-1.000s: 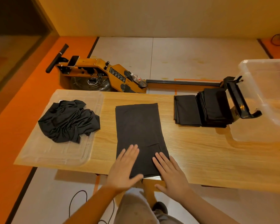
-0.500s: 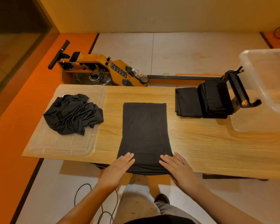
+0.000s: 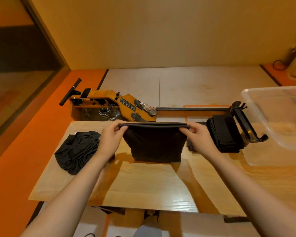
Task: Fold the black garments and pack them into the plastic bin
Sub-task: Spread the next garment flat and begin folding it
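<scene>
1. My left hand pinches the left end of the black garment's top fold, thumb and fingers clamped on the cloth.
2. My right hand pinches the right end of the same fold in the same way, so the fold is stretched straight between the two hands.
3. The garment hangs doubled over from that fold, above the middle of the table and nearer its far edge. I cannot tell whether its lower edge touches the wood.
4. A crumpled black heap lies at the left end of the table on a clear plastic tray.
5. A folded black stack sits near the far edge, right of my right hand. A flatter folded piece peeks out between that hand and the stack.
6. The plastic bin stands at the right end of the table, just beside the stack. I see no clothes in the part in view.
7. A rowing machine lies on the floor beyond the far edge.
</scene>
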Demonstrator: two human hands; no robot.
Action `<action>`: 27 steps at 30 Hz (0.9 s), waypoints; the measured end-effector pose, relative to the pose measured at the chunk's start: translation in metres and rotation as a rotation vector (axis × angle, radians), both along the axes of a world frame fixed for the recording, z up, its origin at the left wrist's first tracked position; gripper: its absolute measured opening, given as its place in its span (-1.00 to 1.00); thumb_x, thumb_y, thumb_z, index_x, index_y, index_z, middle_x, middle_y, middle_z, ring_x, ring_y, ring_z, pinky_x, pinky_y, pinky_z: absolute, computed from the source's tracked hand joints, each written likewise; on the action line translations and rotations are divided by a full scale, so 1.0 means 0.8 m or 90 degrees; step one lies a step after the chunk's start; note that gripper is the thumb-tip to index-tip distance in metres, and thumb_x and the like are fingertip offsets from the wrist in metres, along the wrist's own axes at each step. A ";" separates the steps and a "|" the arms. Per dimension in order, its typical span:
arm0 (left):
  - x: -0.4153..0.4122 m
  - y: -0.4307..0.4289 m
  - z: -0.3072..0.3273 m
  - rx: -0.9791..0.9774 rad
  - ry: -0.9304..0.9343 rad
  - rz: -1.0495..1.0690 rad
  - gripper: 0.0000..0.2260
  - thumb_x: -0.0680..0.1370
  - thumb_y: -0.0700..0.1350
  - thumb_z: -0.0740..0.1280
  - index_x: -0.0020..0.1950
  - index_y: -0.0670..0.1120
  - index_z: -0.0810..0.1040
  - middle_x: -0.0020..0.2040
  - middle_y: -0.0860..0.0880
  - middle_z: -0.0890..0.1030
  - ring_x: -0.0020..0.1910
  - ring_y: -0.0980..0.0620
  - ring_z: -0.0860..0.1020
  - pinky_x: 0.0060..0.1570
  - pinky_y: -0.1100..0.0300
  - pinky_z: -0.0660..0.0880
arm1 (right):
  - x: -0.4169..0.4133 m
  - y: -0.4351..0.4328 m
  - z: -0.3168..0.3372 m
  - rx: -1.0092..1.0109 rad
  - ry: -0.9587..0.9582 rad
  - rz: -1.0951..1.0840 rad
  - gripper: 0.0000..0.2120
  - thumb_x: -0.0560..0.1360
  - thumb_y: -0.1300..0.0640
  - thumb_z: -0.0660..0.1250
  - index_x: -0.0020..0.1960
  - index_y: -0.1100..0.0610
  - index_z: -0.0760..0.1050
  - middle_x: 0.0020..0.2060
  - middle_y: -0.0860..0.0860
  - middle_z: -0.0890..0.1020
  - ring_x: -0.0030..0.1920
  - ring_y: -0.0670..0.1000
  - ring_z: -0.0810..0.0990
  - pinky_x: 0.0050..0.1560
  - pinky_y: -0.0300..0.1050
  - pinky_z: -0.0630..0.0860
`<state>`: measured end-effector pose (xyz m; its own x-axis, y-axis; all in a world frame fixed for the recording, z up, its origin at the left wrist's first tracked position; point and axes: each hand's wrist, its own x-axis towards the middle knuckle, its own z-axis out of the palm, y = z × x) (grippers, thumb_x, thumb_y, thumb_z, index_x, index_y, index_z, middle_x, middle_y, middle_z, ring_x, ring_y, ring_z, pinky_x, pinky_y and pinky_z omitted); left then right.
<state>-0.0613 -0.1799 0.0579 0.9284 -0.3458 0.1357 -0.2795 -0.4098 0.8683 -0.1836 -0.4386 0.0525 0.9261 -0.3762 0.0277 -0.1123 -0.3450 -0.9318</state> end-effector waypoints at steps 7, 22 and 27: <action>0.131 -0.062 0.094 -0.044 -0.073 -0.003 -0.89 0.60 -0.20 0.28 0.05 -0.08 0.59 -0.08 0.06 0.60 -0.03 0.19 0.56 -0.13 0.46 0.47 | 0.127 -0.040 0.090 0.083 -0.091 -0.039 -0.79 0.62 0.15 0.20 -0.10 0.01 0.57 -0.20 -0.03 0.66 -0.10 -0.03 0.64 -0.03 -0.12 0.55; 0.155 -0.053 0.088 -0.031 -0.099 -0.047 -0.86 0.59 -0.20 0.29 0.06 -0.02 0.61 -0.05 0.07 0.63 -0.01 0.18 0.57 0.00 0.28 0.51 | 0.143 -0.054 0.091 0.035 -0.116 -0.011 -0.80 0.60 0.20 0.23 0.12 0.01 0.55 0.01 -0.12 0.62 0.01 -0.30 0.53 0.07 -0.42 0.46; 0.077 -0.018 -0.030 0.104 -0.005 -0.057 -0.84 0.58 -0.16 0.32 0.05 0.07 0.63 -0.03 0.17 0.64 0.01 0.20 0.56 0.04 0.21 0.51 | 0.067 -0.025 -0.028 -0.031 0.014 0.031 -0.70 0.56 0.20 0.30 0.13 -0.18 0.53 0.24 -0.21 0.48 0.35 -0.23 0.32 0.40 -0.15 0.22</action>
<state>0.0006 -0.1943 0.0338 0.8921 -0.4450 0.0783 -0.3280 -0.5185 0.7897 -0.1301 -0.4584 0.0302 0.9440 -0.3292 0.0245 -0.1144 -0.3959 -0.9112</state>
